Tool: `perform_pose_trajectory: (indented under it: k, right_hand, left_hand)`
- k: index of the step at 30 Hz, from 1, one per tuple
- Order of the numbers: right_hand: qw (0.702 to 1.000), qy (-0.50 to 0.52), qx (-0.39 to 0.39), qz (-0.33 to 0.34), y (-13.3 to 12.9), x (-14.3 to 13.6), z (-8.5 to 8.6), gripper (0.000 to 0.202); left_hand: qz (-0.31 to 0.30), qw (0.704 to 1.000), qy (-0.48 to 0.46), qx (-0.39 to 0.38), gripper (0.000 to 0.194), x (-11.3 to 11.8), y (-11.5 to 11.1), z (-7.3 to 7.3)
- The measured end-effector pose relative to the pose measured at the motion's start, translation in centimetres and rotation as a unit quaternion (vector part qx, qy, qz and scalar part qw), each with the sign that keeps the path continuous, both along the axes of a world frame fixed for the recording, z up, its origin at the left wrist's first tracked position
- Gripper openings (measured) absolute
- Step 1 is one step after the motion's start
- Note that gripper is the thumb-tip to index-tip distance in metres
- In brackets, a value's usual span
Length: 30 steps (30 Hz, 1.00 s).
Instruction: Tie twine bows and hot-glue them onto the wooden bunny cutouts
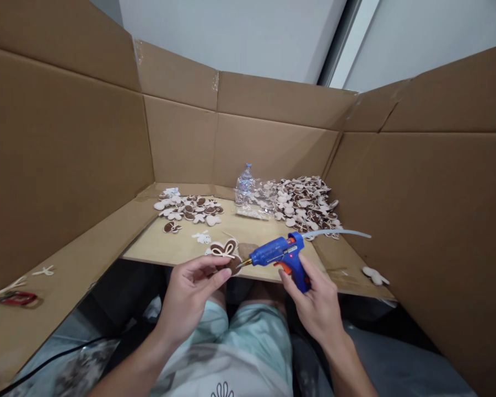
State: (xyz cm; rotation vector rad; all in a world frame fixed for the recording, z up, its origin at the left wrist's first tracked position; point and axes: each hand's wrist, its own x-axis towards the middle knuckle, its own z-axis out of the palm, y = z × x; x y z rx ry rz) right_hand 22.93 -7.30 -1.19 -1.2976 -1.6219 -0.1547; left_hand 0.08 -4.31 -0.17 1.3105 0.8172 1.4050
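Observation:
My left hand point(194, 284) pinches a brown-and-white bunny-shaped felt piece point(224, 251) with a cream string bow on it. In my right hand point(318, 298) is a blue hot glue gun point(279, 251) with an orange trigger, its metal nozzle pointing left. The nozzle tip is at the lower brown part of the felt piece; whether it touches cannot be made out. A pale glue stick point(339, 233) sticks out of the gun's back toward the right. Just beyond the held piece, some small white bows point(202, 237) lie on the board.
Cardboard walls point(273, 143) surround the wooden board point(149, 245). A large heap of felt pieces point(306, 201) is at the back right, a smaller pile point(190, 208) at the back left. Between them stand a plastic bottle point(246, 181) and a clear bag point(256, 207). A red cutter point(16, 298) lies far left.

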Motion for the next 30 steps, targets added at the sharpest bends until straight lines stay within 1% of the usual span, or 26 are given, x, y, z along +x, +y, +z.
perform_pose_trajectory:
  k: [11,19,21,22,24,27,30]
  right_hand:
    - [0.999,-0.014,0.034,-0.013,0.0,0.1,-0.1,0.029]
    - [0.996,-0.034,0.065,-0.047,-0.1,0.6,-0.2,0.031]
    - [0.997,-0.036,0.041,-0.059,0.2,1.1,-0.2,0.033]
    - [0.997,-0.04,0.015,-0.066,0.5,1.5,-0.2,0.035]
    - [0.992,-0.061,-0.061,-0.092,1.6,2.3,-0.6,0.039]
    - [0.968,-0.106,-0.181,-0.141,4.0,3.5,-2.2,0.038]
    - [0.955,-0.111,-0.216,-0.169,6.3,4.4,-4.4,0.031]
  left_hand:
    - [0.008,1.0,-0.008,0.0,0.013,-0.1,-0.2,-0.1]
    - [0.025,1.0,0.005,0.005,0.014,-0.2,-0.1,-0.2]
    - [0.033,0.999,0.01,0.003,0.014,-0.2,0.2,-0.2]
    - [0.037,0.999,0.01,0.003,0.014,-0.2,0.4,-0.2]
    - [0.048,0.999,0.009,0.006,0.015,-0.3,0.9,-0.2]
    - [0.08,0.997,0.0,0.019,0.017,-0.6,2.0,-0.1]
    - [0.111,0.993,-0.02,0.029,0.021,-1.3,3.2,-0.2]
